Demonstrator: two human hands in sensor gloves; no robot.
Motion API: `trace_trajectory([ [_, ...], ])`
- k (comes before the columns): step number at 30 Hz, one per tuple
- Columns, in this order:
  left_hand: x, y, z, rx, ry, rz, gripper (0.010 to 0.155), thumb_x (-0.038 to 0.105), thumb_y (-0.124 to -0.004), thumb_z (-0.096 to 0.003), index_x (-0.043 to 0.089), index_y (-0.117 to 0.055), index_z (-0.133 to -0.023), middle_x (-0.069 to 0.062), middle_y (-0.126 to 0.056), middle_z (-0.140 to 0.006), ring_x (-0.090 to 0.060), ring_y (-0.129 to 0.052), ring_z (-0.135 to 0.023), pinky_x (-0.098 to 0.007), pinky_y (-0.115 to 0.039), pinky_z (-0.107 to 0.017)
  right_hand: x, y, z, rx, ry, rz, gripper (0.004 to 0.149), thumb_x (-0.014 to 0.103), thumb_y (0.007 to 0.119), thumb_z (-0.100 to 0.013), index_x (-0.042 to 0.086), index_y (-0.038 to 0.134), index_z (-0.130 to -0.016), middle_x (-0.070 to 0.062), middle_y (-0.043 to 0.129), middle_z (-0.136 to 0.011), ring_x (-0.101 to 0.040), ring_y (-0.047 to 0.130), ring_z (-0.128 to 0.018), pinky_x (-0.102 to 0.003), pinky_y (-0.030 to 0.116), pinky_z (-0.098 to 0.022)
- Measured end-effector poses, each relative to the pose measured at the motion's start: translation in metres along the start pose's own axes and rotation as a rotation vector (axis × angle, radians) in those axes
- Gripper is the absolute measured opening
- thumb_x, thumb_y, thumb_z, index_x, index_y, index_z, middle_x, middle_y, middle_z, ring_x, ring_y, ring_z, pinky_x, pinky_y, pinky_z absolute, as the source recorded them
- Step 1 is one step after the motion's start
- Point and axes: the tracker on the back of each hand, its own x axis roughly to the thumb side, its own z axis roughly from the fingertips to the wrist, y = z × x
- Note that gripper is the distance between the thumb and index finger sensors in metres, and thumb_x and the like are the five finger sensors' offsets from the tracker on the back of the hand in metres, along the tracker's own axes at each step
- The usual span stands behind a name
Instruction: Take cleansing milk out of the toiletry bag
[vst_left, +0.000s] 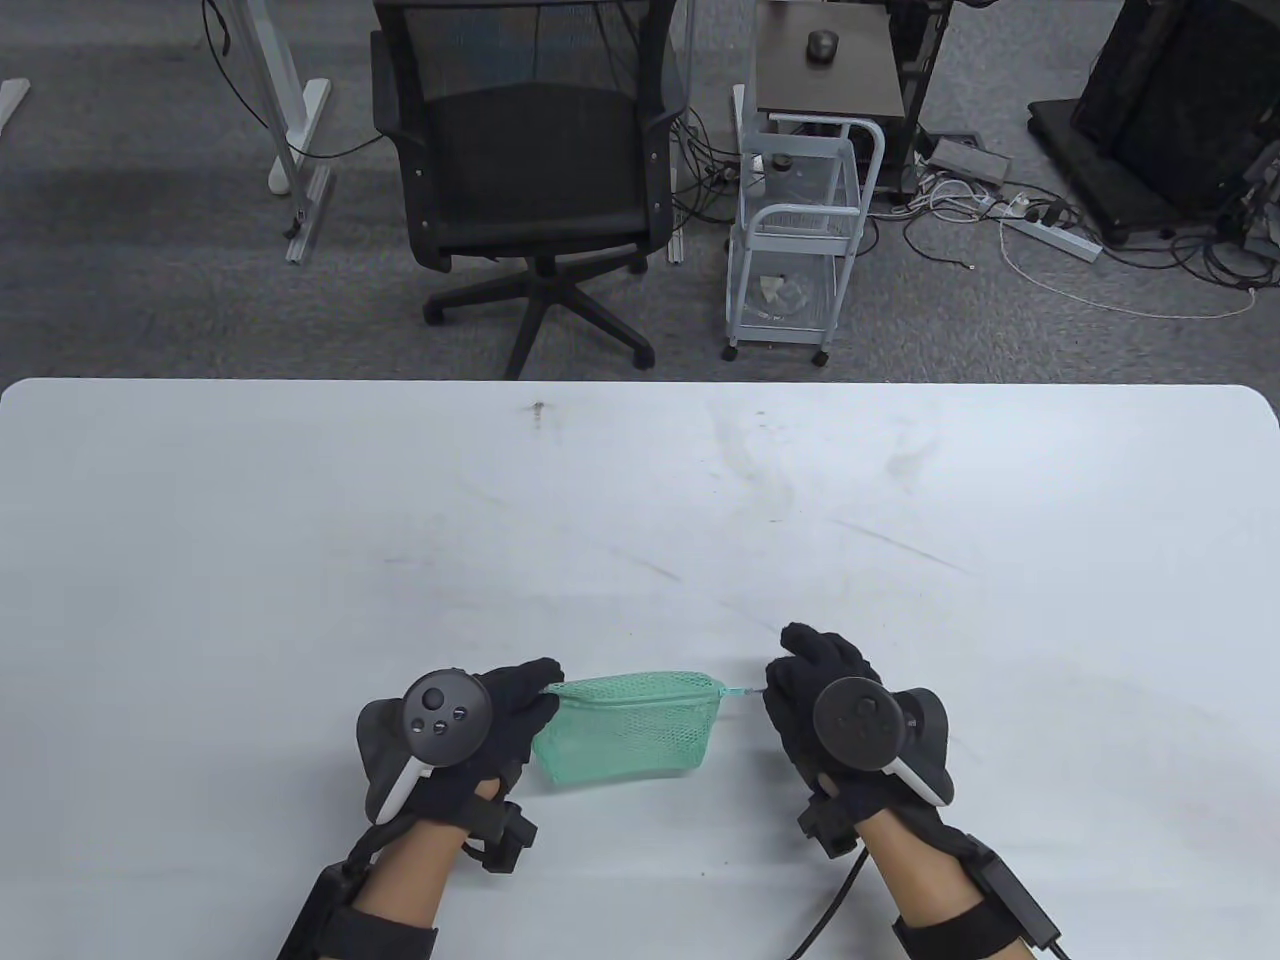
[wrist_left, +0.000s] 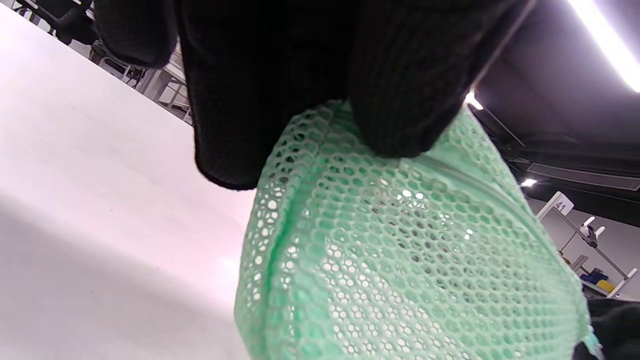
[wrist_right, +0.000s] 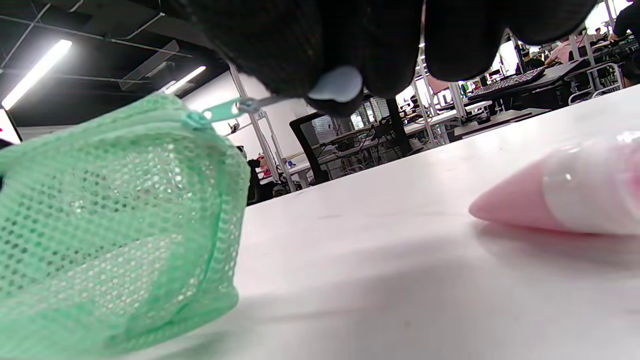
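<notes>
Near the front edge of the white table (vst_left: 640, 480), in the table view, a green mesh toiletry bag (vst_left: 625, 728) stood between the two gloved hands. The left hand (vst_left: 470, 730) gripped the bag's left top corner, while the right hand (vst_left: 830, 700) pinched the zipper pull (vst_left: 742, 691) at the bag's right end. The cleansing milk could not be made out there.

In the left wrist view, the left hand's fingers (wrist_left: 400, 90) clamped on the upper seam of the toiletry bag (wrist_left: 400, 260), thumb and fingers pressing the mesh from both sides. The zipper line ran closed along the top.

In the right wrist view, the right hand's fingertips (wrist_right: 380, 55) held the zipper pull (wrist_right: 250, 106), drawn taut from the slider at the bag's end. A pink and white tube (wrist_right: 565, 197) lay on the table to the right of the toiletry bag (wrist_right: 110, 225), apart from it and below the hand; whether it was the cleansing milk could not be told.
</notes>
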Motion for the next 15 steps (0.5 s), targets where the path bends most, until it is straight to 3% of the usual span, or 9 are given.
trace_trajectory([
  [4, 0.002, -0.002, 0.001, -0.005, -0.017, 0.013, 0.042, 0.032, -0.096, -0.0449, 0.027, -0.096, -0.086, -0.006, -0.106, -0.085, -0.037, -0.107, -0.072, -0.069, -0.061, -0.072, 0.001, 0.005, 0.000, 0.035, -0.017, 0.017, 0.036, 0.025, 0.087, -0.055, 0.004, 0.090, -0.083, -0.032, 0.071, -0.109, -0.069, 0.068, -0.089, -0.075, 0.059, -0.061],
  [8, 0.005, -0.003, 0.003, -0.013, -0.033, 0.040, 0.042, 0.033, -0.096, -0.0448, 0.028, -0.096, -0.086, -0.006, -0.106, -0.086, -0.037, -0.106, -0.073, -0.069, -0.061, -0.072, 0.007, 0.010, 0.001, 0.086, -0.065, -0.024, 0.057, 0.032, 0.088, -0.054, 0.001, 0.077, -0.100, -0.034, 0.063, -0.112, -0.070, 0.063, -0.091, -0.076, 0.057, -0.062],
  [11, 0.008, -0.005, 0.004, -0.029, -0.047, 0.060, 0.041, 0.032, -0.096, -0.0448, 0.028, -0.096, -0.086, -0.006, -0.106, -0.086, -0.037, -0.106, -0.073, -0.069, -0.061, -0.072, 0.012, 0.014, 0.001, 0.117, -0.095, -0.069, 0.067, 0.034, 0.089, -0.053, -0.001, 0.067, -0.106, -0.035, 0.056, -0.114, -0.071, 0.060, -0.092, -0.076, 0.055, -0.063],
  [15, 0.011, -0.009, 0.005, -0.059, -0.069, 0.084, 0.041, 0.033, -0.096, -0.0448, 0.028, -0.096, -0.086, -0.006, -0.105, -0.086, -0.037, -0.106, -0.073, -0.069, -0.061, -0.072, 0.016, 0.020, 0.001, 0.134, -0.124, -0.123, 0.067, 0.032, 0.088, -0.053, -0.001, 0.064, -0.107, -0.034, 0.053, -0.116, -0.071, 0.058, -0.092, -0.076, 0.055, -0.063],
])
